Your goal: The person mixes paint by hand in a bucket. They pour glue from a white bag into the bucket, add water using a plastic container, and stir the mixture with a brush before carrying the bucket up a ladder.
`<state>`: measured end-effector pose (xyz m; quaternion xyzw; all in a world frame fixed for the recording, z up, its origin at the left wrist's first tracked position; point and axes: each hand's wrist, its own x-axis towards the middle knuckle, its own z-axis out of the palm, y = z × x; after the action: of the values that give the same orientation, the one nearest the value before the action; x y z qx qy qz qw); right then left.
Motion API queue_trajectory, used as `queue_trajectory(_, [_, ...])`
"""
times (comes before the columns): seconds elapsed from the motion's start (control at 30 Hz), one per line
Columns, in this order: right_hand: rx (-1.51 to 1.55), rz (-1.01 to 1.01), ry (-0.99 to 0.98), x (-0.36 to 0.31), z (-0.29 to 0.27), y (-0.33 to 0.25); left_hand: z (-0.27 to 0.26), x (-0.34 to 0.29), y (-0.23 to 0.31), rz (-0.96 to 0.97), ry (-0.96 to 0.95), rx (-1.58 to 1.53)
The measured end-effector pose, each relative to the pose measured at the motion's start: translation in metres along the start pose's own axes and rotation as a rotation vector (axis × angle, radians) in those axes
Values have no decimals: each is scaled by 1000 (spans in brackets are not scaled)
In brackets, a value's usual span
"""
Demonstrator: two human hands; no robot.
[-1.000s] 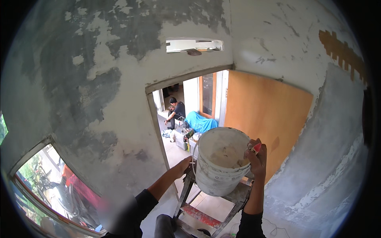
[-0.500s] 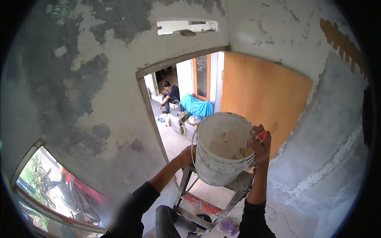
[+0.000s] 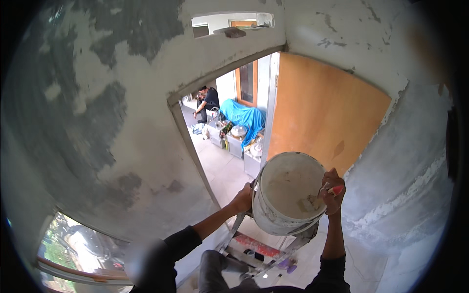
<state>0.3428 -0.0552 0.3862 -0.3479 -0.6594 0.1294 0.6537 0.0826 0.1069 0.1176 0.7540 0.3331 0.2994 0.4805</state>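
A white plastic bucket (image 3: 273, 215), streaked with dried paint, stands tilted on top of the stepladder (image 3: 266, 246) in front of me. Its inside is pale, with a beige patch on the bottom. My left hand (image 3: 242, 199) is closed at the bucket's left side by the wire handle; its fingertips are partly hidden. At the right rim, my right hand (image 3: 334, 192) is closed around a red-ended paintbrush (image 3: 336, 190). The brush's pale head points down into the bucket, against the inner right wall.
An orange-brown door (image 3: 327, 107) stands open behind the bucket. Through the doorway a person (image 3: 208, 102) sits near a blue tarp (image 3: 243, 115) and several boxes. Patchy grey-white walls (image 3: 127, 127) enclose me; a window (image 3: 83, 244) is at lower left.
The bucket and both hands now sit lower and further right in view as the view has shifted. My right hand has turned, so the red handle end points more to the right.
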Motion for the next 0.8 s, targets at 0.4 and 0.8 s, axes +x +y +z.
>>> queue_trajectory(0.4, [-546,-31,-104,11,17,-36,-2,-5,18,141,-87,-46])
queue_trajectory(0.8, [-635,23,-129,-1,28,-44,-5,-32,85,-203,92,-38])
